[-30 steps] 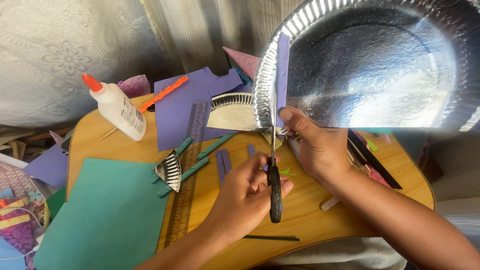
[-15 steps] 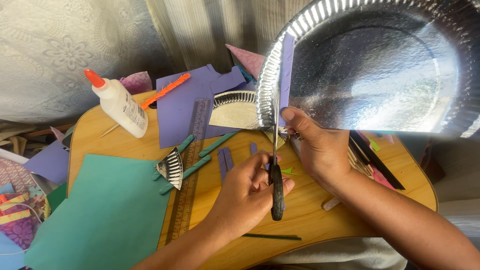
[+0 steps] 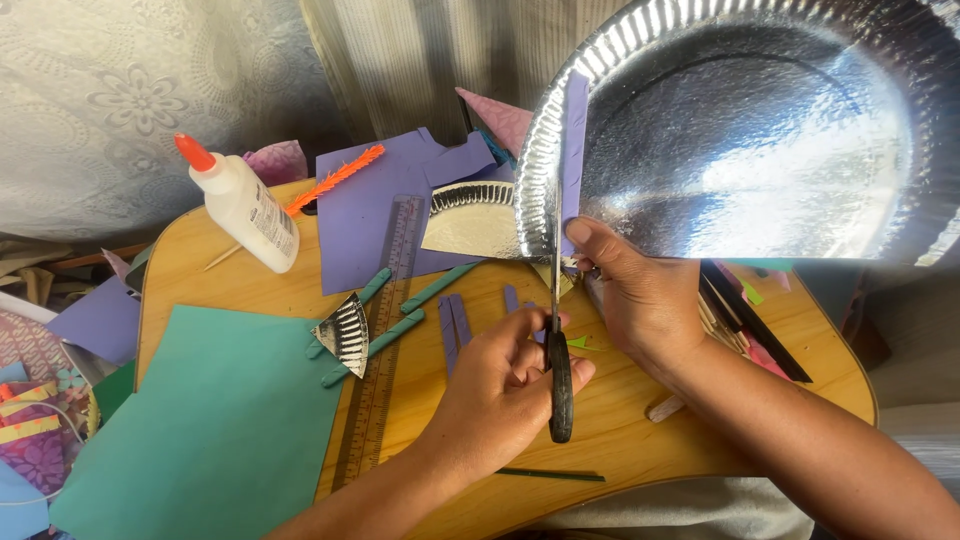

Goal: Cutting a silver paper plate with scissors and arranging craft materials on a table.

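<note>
- since the earlier frame, little has shifted; the scissors [image 3: 558, 340] stay upright at the silver foil plate [image 3: 760, 130] rim
- left hand [image 3: 505, 385] fingers curl around the black scissor handle
- right hand [image 3: 640, 295] pinches the raised plate's edge beside a purple paper strip [image 3: 574, 150], above the wooden table [image 3: 620, 430]

plate [image 3: 760, 150]: shiny silver, ridged rim | strip [image 3: 574, 160] on plate rim: purple | scissors [image 3: 559, 390] below plate: black handle | glue bottle [image 3: 240, 205] left of plate: white, orange cap | paper sheet [image 3: 210, 420] lower left of plate: teal | sheet [image 3: 360, 215] left of plate: purple | tabletop [image 3: 620, 430]: yellow-brown wood | cloth [image 3: 110, 90] far left of plate: pale, flower pattern
</note>
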